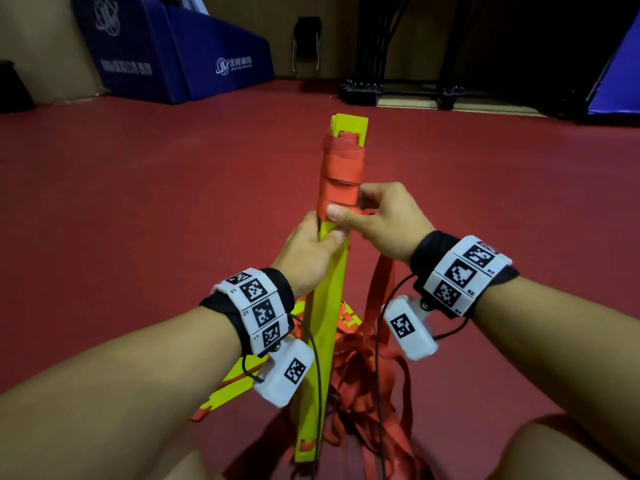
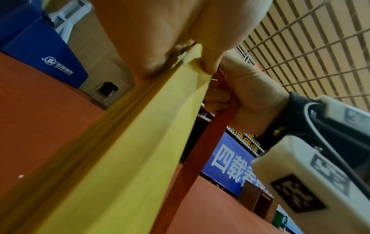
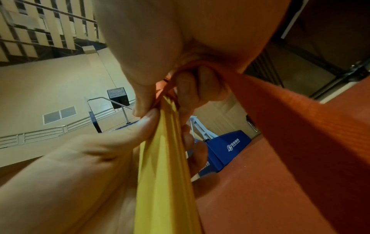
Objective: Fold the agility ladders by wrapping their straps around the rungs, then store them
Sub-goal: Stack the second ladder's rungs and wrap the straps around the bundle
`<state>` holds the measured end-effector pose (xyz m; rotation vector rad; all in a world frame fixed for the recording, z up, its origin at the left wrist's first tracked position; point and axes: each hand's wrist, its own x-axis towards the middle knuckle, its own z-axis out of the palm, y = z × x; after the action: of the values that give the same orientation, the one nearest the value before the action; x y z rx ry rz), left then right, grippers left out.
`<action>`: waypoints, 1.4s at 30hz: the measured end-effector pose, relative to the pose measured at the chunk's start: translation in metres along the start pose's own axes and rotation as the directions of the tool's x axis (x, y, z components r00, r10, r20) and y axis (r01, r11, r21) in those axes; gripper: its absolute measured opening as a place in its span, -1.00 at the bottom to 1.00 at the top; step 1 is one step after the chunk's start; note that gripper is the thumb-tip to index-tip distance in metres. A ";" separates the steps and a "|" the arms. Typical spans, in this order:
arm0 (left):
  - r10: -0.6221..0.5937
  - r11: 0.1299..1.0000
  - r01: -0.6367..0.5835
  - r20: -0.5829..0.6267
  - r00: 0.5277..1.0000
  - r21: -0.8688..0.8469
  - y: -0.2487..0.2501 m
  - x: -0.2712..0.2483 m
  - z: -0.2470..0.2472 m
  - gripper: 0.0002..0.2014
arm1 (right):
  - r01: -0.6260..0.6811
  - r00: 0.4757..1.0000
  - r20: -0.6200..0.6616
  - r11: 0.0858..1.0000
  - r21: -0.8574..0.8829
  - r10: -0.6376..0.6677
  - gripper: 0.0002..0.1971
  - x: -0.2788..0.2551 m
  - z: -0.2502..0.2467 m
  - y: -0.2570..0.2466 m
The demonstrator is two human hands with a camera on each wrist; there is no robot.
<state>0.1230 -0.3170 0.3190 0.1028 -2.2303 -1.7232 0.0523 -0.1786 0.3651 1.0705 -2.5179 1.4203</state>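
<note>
On the rungs (image 1: pixel 325 306), both hands (image 1: pixel 346 237) grip, thumbs touching.

- Rungs (image 1: pixel 329 306) stand upright on the floor (image 1: pixel 138 220).
- Strap (image 1: pixel 341 174) is wound round their top.
- Left hand (image 1: pixel 304 251) sits below it, right hand (image 1: pixel 384 220) beside.

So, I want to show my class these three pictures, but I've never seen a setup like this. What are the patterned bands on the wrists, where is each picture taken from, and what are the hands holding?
No machine here: a person wears cameras. The wide picture comes from the head; the two close ones look along each wrist. The checkered bands appear to be tracking markers. The left hand grips a stack of yellow rungs held upright. The right hand pinches the red strap already wound round the stack's top. More loose strap and rungs lie on the red floor.
</note>
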 end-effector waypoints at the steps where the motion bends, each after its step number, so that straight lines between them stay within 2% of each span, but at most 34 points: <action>1: -0.001 1.000 0.001 0.015 1.000 -0.029 -0.001 0.000 0.000 -0.45 | 0.026 1.000 -0.017 0.999 -0.046 -0.026 -0.57 0.000 -0.002 -0.001; 6: -0.091 0.970 0.095 0.027 0.995 -0.225 0.007 -0.002 0.003 -0.53 | 0.068 0.997 -0.017 0.995 -0.067 -0.069 -0.73 0.000 -0.002 0.004; 9: -0.137 0.932 0.138 0.026 0.990 -0.335 0.014 -0.003 0.004 -0.64 | 0.055 0.998 -0.031 0.998 0.020 -0.054 -0.52 0.004 0.001 0.011; 11: -0.117 0.940 0.114 0.010 0.993 -0.321 0.015 -0.004 0.005 -0.54 | 0.044 0.999 -0.019 0.991 0.125 -0.042 -0.46 0.005 0.002 0.013; 14: -0.042 0.966 0.041 0.001 0.999 -0.255 0.015 -0.007 0.006 -0.32 | 0.050 0.998 0.022 0.962 0.270 -0.058 -0.57 0.004 0.003 0.012; 17: 0.005 0.972 0.000 0.021 1.000 -0.233 0.018 -0.008 0.007 -0.26 | 0.067 0.996 0.030 0.936 0.346 -0.082 -0.64 0.003 0.002 0.010; 18: 0.010 0.972 -0.004 0.024 1.000 -0.235 0.019 -0.009 0.008 -0.30 | 0.064 0.996 0.035 0.928 0.368 -0.083 -0.64 0.003 0.001 0.010; 21: -0.014 0.963 0.015 0.004 1.000 -0.269 0.024 -0.011 0.010 -0.58 | 0.064 0.992 0.068 0.901 0.430 -0.102 -0.59 0.000 -0.001 0.009; 23: -0.036 0.961 0.028 -0.027 0.999 -0.274 0.026 -0.011 0.010 -0.65 | 0.037 0.989 0.111 0.879 0.475 -0.102 -0.63 -0.002 -0.002 0.009; 25: -0.039 0.967 0.022 -0.061 0.997 -0.254 0.024 -0.009 0.006 -0.64 | -0.010 0.983 0.167 0.880 0.475 -0.079 -0.68 -0.003 -0.004 0.009; 30: -0.035 0.977 0.007 -0.125 0.992 -0.215 0.016 -0.006 -0.003 -0.54 | -0.086 0.955 0.297 0.944 0.318 -0.013 -0.63 -0.006 -0.007 0.012; 33: -0.052 0.973 0.024 -0.117 0.992 -0.230 0.021 -0.007 -0.004 -0.59 | -0.079 0.955 0.297 0.957 0.279 -0.007 -0.55 -0.007 -0.010 0.012; 35: -0.060 0.973 0.034 -0.107 0.992 -0.229 0.023 -0.007 -0.004 -0.54 | -0.041 0.959 0.278 0.951 0.307 -0.048 -0.63 -0.006 -0.013 0.011; 38: -0.082 0.958 0.050 -0.104 0.991 -0.282 0.027 -0.008 -0.004 -0.52 | -0.021 0.956 0.273 0.911 0.412 -0.102 -0.62 -0.006 -0.013 0.006; 42: -0.093 0.938 0.050 -0.110 0.990 -0.343 0.035 -0.009 -0.007 -0.51 | -0.146 0.918 0.376 0.781 0.608 -0.121 -0.63 -0.006 -0.016 -0.002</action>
<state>0.1385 -0.3118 0.3524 0.2073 -1.8313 -2.0530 0.0538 -0.1635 0.3733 1.5788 -2.3021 2.3649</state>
